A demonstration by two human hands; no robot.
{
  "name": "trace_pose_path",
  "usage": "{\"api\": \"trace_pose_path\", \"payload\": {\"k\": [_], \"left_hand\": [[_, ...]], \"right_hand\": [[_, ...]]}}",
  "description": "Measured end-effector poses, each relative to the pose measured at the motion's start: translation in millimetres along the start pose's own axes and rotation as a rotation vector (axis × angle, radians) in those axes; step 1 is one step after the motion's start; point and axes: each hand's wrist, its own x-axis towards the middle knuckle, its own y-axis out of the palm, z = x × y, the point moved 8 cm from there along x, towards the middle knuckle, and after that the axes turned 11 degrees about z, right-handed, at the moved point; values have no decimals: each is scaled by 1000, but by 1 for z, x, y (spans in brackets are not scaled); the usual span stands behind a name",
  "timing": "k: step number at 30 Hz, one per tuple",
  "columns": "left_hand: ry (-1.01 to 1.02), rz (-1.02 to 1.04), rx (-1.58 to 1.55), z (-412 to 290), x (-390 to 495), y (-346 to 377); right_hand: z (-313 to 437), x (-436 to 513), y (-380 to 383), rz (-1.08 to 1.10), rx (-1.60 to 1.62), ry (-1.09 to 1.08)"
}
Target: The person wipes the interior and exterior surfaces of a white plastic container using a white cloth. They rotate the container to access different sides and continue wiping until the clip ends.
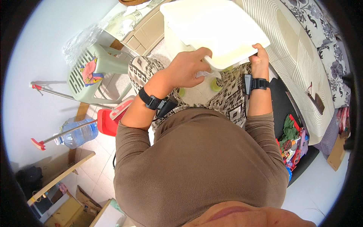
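Observation:
A large white plastic bin (212, 28) is in front of me, its near corner tilted over my knees. Strong light washes out its inner surface. My left hand (188, 68) is at the near rim, fingers closed around a crumpled white tissue (210, 74) that hangs below the edge. Part of the tissue is hidden by my fingers. At the right corner of the bin, my right hand (259, 58) grips the rim, thumb on top and the other fingers mostly out of sight.
To the left are a green plastic chair (99, 66) with a colourful cloth (92, 72), a red dustpan (107, 122) and a large water bottle (79, 133). A drawer cabinet (147, 31) stands ahead. A patterned mattress (295, 62) lies right, beside a heap of colourful items (293, 144).

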Motion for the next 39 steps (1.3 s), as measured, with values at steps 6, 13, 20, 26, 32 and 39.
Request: {"api": "trace_pose_path", "payload": {"k": [6, 13, 20, 26, 32, 39], "left_hand": [[-26, -134, 127, -4, 33, -23], [-134, -131, 173, 18, 51, -24], [-57, -110, 273, 30, 84, 7], [-76, -25, 194, 35, 96, 36], [-1, -185, -56, 53, 69, 26], [-562, -842, -732, 190, -27, -17]], "right_hand": [[-38, 21, -9, -31, -130, 223], [6, 11, 19, -34, -1425, -112], [-11, -85, 116, 853, -841, -180], [-16, -109, 123, 870, -1105, -57], [-31, -97, 93, 742, -733, 2], [-23, -91, 79, 668, -702, -69]]}}
